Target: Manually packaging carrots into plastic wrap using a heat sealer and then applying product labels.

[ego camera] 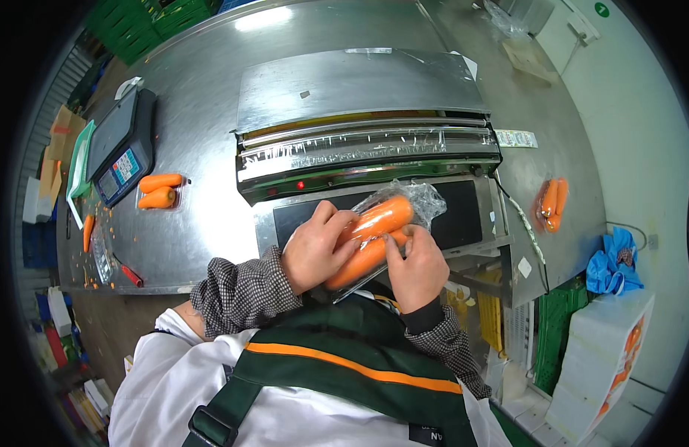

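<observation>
Two large carrots (372, 226) lie side by side in a clear tray under plastic film. My left hand (317, 246) grips the near left side of this pack, thumb and fingers on the film. At its right edge, my right hand (416, 268) pinches the film between thumb and fingertips. Loose film (431, 201) bunches past the far end of the carrots. The pack is tilted above the black plate (464, 215) of a film-wrapping machine (367, 151), close to my apron. My hands hide part of the tray.
A weighing scale (121, 148) stands at the left, with a tray of carrots (160, 191) beside it. A red-handled knife (131, 275) lies near the table's front edge. Wrapped carrots (553, 204) rest at the right, past a power cable (520, 215). A white box (598, 357) stands below.
</observation>
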A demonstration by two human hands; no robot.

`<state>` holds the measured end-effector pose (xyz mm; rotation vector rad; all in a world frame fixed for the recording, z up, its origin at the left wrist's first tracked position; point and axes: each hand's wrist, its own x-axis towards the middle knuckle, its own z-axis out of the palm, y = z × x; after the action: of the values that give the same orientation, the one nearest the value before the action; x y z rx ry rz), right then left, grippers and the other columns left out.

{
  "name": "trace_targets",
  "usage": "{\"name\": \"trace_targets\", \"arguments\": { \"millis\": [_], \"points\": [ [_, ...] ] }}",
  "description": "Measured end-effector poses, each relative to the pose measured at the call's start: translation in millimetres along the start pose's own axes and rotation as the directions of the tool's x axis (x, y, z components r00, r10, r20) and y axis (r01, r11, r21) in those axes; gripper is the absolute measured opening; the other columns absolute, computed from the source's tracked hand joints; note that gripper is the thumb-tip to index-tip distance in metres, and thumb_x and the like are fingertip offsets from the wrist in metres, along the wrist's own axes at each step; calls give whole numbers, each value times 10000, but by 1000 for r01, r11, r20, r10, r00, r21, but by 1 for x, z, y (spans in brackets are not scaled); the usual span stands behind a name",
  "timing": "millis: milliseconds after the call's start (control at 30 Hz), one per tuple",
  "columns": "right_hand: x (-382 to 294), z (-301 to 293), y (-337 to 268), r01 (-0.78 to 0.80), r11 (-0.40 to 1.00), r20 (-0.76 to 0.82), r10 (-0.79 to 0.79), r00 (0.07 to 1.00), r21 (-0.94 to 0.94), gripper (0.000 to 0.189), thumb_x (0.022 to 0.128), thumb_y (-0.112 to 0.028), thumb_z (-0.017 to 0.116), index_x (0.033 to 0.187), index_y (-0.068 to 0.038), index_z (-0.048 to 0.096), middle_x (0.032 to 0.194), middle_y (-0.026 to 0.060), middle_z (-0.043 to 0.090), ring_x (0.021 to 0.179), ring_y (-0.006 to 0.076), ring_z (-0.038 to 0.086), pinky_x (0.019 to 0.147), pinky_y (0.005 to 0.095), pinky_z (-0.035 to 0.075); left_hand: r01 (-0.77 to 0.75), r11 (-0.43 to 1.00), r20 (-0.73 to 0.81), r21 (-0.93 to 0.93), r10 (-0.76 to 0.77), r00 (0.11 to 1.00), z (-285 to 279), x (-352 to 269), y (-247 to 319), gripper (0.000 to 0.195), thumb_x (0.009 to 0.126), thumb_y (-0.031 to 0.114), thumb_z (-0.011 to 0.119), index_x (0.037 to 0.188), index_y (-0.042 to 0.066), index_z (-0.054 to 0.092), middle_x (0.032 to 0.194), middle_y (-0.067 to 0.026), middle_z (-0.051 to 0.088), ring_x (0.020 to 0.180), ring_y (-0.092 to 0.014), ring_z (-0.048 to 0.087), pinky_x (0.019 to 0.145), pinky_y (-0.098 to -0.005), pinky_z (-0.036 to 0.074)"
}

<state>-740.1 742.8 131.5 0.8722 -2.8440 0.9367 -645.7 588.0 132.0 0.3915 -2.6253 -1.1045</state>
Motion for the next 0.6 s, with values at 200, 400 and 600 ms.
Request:
{"name": "trace_targets", "arguments": {
  "millis": [200, 400, 600],
  "points": [
    [0, 3, -5, -111, 987, 30, 108, 994, 118, 282, 762, -241, 714, 921, -41, 596, 682, 79, 569, 585, 220, 559, 574, 345, 450, -28, 1000, -20, 4, 28, 999, 1, 0, 1, 348, 746, 101, 698, 1062, 52, 563, 901, -128, 489, 749, -312, 576, 657, -368, 492],
    [-2, 10, -3, -391, 831, 254, 310, 916, 396, 271, 796, -204, 704, 919, -20, 547, 597, 97, 582, 537, 226, 587, 554, 336, 457, -32, 999, -43, -4, 32, 999, 2, -1, -1, 335, 750, 96, 698, 1055, 48, 568, 887, -125, 493, 736, -305, 574, 646, -361, 488],
    [-5, 19, -5, -414, 744, 285, 305, 909, 524, 245, 801, -132, 700, 934, 1, 543, 647, 123, 627, 561, 163, 601, 566, 302, 467, -21, 1000, -62, 5, 22, 998, 7, -2, -2, 322, 761, 91, 689, 1054, 46, 565, 886, -123, 503, 705, -310, 589, 615, -369, 494]
  ]
}}
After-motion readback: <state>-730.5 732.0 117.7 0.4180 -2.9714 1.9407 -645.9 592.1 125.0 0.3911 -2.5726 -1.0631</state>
